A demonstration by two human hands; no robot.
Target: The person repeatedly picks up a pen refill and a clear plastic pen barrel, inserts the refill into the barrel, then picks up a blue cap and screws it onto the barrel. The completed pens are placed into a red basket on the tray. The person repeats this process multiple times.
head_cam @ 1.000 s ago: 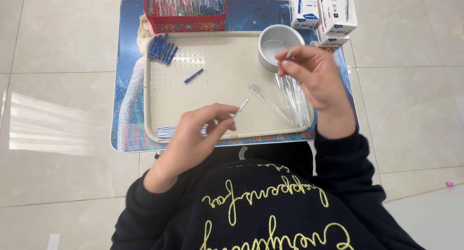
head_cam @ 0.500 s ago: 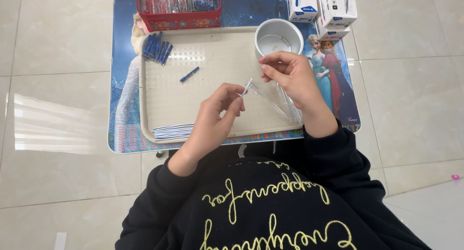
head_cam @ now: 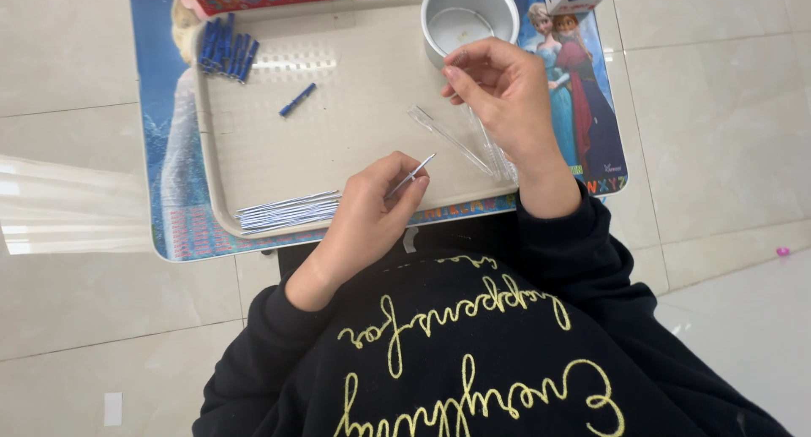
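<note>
Beside the right hand [head_cam: 507, 99]: metal cup [head_cam: 470, 19], blue caps [head_cam: 226, 46].

- Bright, even daylight fills the scene; colours read cleanly and nothing is dim.
- A strong patch of glare lies on the floor tiles [head_cam: 59, 196] well to the left of the left hand [head_cam: 372, 209], washing out the tile surface there.
- A softer sheen sits on the tray [head_cam: 279, 65] above the left fingers, near the blue caps.
- Shadows are faint and short: a soft one under the right hand [head_cam: 507, 95], another just beneath the left fingers.
- Focus is sharp at both hands; the thin rod at the left fingertips shows a bright highlight.
- Lines bow slightly toward the frame edges, far from the fingers.
- The black sweater [head_cam: 473, 352] below the hands shows little detail.
</note>
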